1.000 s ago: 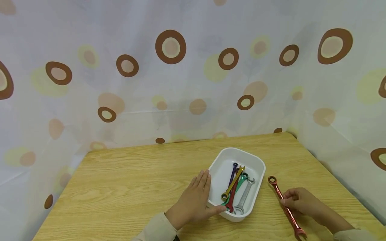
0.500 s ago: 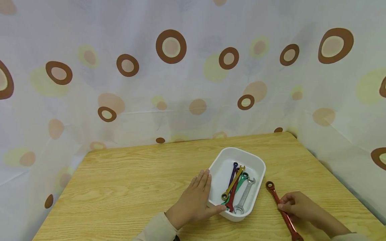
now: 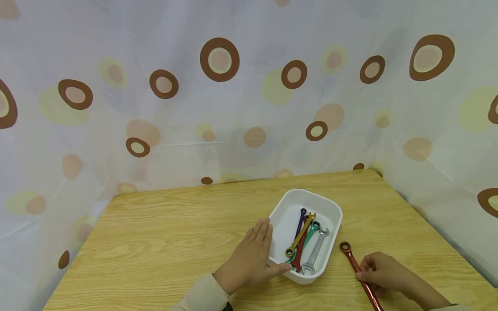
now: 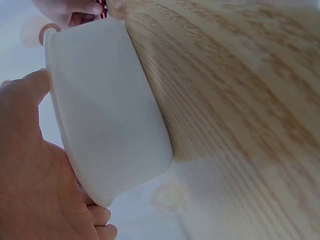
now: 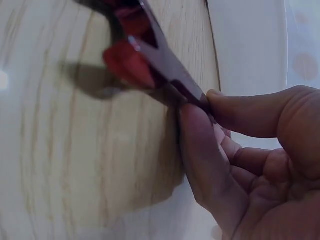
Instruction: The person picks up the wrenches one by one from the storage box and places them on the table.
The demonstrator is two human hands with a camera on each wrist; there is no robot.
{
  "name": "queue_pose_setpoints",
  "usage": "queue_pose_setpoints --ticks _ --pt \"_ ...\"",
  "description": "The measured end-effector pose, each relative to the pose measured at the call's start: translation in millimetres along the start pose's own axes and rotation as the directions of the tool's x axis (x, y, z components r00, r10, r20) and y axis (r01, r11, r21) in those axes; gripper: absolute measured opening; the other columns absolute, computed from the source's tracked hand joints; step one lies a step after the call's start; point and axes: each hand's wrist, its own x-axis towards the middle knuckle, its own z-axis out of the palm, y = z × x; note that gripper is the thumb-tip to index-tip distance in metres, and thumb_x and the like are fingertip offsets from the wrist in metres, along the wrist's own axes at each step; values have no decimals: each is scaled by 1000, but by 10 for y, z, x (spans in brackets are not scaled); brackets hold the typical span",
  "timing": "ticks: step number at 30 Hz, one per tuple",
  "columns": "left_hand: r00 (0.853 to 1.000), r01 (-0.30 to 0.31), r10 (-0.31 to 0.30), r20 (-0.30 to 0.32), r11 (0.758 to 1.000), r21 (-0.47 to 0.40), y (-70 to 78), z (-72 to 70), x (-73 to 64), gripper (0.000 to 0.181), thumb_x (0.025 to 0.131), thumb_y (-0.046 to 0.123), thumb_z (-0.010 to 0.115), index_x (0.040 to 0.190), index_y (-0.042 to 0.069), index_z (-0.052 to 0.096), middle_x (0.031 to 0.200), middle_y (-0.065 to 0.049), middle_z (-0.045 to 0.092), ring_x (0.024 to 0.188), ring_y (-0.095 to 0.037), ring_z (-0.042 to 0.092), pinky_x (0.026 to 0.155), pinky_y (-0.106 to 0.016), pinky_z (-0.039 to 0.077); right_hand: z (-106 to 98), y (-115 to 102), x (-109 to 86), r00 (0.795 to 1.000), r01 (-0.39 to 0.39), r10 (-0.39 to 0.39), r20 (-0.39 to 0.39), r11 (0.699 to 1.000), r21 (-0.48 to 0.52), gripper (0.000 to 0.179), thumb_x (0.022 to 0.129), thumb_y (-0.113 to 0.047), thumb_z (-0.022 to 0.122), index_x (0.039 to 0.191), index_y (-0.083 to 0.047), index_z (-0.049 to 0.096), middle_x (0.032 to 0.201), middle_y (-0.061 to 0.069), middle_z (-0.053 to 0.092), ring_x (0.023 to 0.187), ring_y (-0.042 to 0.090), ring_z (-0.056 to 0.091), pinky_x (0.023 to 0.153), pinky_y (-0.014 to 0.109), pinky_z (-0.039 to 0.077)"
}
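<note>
The long red wrench (image 3: 353,261) is held over the table (image 3: 175,233), just right of the white tray (image 3: 283,233) and apart from it; from here I can't tell whether any part of it touches the wood. Its ring end points away from the person and a little left, and its long axis slants back to the near right, out of the head view; the right wrist view shows the forked end on the person's side. The right hand (image 3: 383,272) pinches the shank between thumb and forefinger, the other fingers folded in behind. I'd judge the step in hand to be handling this one wrench while the tray is steadied, and any next move would call for a firm pinch, since so long a tool could swing. The left hand (image 3: 250,261) lies along the tray's left side, fingers straight and close together, thumb spread to the near rim. Inside the tray, a gold wrench (image 3: 301,235) crosses a smaller red wrench (image 3: 299,255), near purple, green and silver ones. Behind the table hangs a patterned cloth (image 3: 249,99).
</note>
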Motion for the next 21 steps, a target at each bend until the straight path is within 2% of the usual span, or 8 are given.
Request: queue_pose_setpoints --ticks 7,14,21 --pt "1000 2 -2 -2 1000 -10 0 5 1 104 87 77 31 151 -3 17 159 -19 11 147 -32 9 115 -45 21 16 -63 -27 999 20 -26 -39 991 -129 20 89 -14 67 77 -2 58 62 4 55 53 17 59 47 28 52" --pt "1000 -6 6 -14 1000 -2 -4 18 -10 106 86 80 25 151 -3 17 159 -19 11 147 -32 9 115 -45 22 26 -85 -27 997 41 -52 -58 983 -176 19 88 -13 67 75 -3 58 60 3 55 50 15 59 45 26 51" --pt "1000 -4 4 -13 1000 -13 -7 22 -6 106 86 80 25 151 -3 16 159 -19 11 147 -32 9 115 -45 22 35 -120 -26 991 51 -83 -101 956 -289 24 85 -16 71 70 -6 56 56 -1 54 47 10 56 43 22 47"
